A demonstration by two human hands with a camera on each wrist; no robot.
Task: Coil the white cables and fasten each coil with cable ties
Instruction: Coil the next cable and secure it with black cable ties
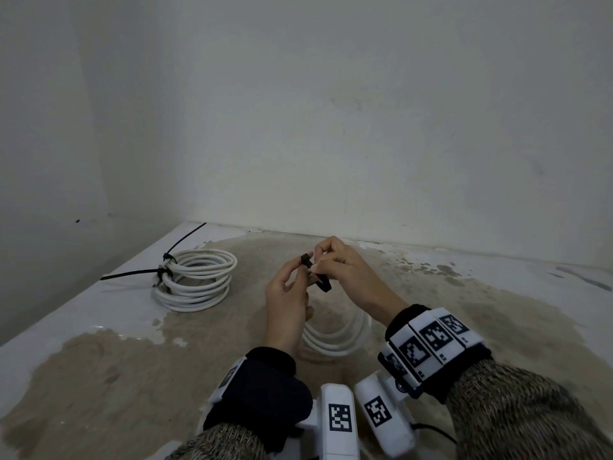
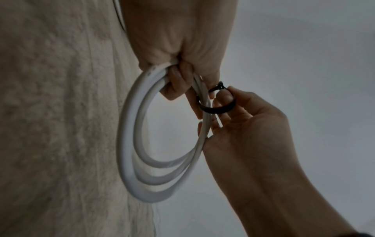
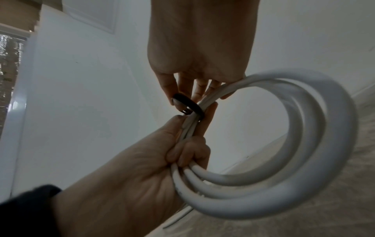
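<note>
Off to the left, a tied coil (image 1: 195, 280) lies flat on the patchy floor (image 1: 99, 376), tie tails poking out. Up front, the left hand (image 1: 287, 302) grips a hanging coil (image 1: 335, 336), mostly hidden behind both wrists. The right hand (image 1: 345, 270) pinches a black cable tie (image 1: 316, 272) looped round the coil's strands.

Plain pale walls (image 1: 365, 111) meet in a corner above a white floor (image 1: 83, 313) with worn tan patches.

Head cam looks down and forward over the floor (image 1: 132, 376) into a wall corner. Both wrist cams sit close, seemingly looking upward, sharing the held cable coil (image 2: 129, 144) with it.
</note>
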